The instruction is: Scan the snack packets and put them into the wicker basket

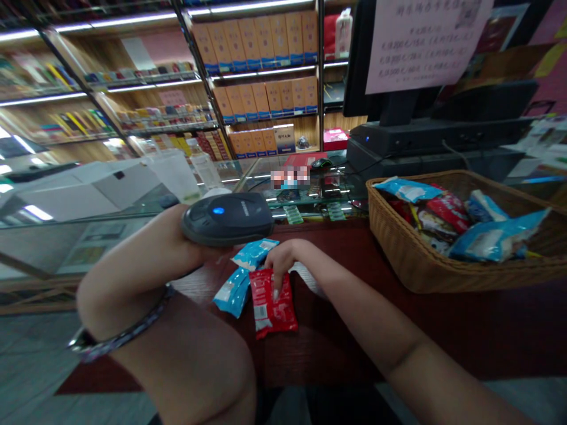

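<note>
A dark grey handheld barcode scanner (228, 218) with a lit blue light is gripped in my left hand (195, 251), whose fingers are mostly hidden beneath it. My right hand (282, 260) holds the top part of a red snack packet (272, 304), one digit laid over its front. The packet's printed back, with a white label patch, faces up. Beside it on the left lie a blue snack packet (233, 292) and, partly under the scanner, another blue packet (254, 254). The scanner's front end hangs above the packets, pointing right.
A wicker basket (407, 268) with several snack packets stands on the dark red counter (336, 348) at right. Behind it is a monitor (361, 65) with a paper sign. Plastic cups (170, 174) and a white box (84, 183) stand on glass at left. Stocked shelves line the back.
</note>
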{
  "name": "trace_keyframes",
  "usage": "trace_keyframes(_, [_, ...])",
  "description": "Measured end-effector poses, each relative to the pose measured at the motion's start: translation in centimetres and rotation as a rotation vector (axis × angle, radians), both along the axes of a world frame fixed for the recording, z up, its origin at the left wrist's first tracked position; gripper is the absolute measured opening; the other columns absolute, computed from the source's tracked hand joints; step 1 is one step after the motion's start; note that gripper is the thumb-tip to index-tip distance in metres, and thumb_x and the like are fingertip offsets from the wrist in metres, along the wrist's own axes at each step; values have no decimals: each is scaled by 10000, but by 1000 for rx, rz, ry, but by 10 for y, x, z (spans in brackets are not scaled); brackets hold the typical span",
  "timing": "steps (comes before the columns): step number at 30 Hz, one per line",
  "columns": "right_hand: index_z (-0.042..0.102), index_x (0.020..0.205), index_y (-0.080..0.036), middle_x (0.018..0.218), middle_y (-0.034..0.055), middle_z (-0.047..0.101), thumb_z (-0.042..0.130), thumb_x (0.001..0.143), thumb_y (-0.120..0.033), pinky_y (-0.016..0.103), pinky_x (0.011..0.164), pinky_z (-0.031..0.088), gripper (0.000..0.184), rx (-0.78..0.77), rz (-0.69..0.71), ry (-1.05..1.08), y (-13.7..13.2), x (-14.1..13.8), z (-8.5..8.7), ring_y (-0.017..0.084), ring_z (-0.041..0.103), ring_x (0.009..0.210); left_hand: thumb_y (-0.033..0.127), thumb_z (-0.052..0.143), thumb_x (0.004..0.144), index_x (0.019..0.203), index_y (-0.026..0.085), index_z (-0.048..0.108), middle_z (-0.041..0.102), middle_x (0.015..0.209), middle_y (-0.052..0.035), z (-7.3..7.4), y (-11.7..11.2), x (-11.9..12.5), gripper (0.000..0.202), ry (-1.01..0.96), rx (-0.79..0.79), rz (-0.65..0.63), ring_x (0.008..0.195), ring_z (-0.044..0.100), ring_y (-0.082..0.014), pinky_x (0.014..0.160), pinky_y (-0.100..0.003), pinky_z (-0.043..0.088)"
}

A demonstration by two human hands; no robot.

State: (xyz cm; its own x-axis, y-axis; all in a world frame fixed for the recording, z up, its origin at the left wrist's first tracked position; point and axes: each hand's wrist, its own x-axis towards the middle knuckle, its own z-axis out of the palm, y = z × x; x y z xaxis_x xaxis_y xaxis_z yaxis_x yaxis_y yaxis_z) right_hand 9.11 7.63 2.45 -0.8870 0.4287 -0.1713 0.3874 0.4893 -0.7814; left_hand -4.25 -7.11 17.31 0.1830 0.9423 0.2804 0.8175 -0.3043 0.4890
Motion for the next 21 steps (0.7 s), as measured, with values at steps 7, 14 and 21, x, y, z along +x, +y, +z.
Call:
trace_keyframes(7, [561,705,-169,625,-46,601,812,630,-252,201,550,456,275,-43,-392,313,53,72,31,94,562,585,344,728,696,1014,222,763,790,936,-18,-1,3,-6,343,-5,-24,-20,805,679,-194,806,-335,593])
trace_keyframes(14, [527,739,-178,693,-31,652,808,572,-144,232,633,544,329,-252,-692,731,70,130,47,121,649,657,339,716,695,1104,240,748,790,1066,-27,-1,9,-8,423,19,-1,4,837,697,-206,894,-390,587])
trace_keyframes(21, [581,794,-174,761,-13,679,814,586,-143,239,665,570,314,-246,-720,726,64,151,56,122,667,687,410,727,699,1058,371,741,784,1105,0,-5,7,-15,362,19,27,33,973,714,-297,950,-486,564])
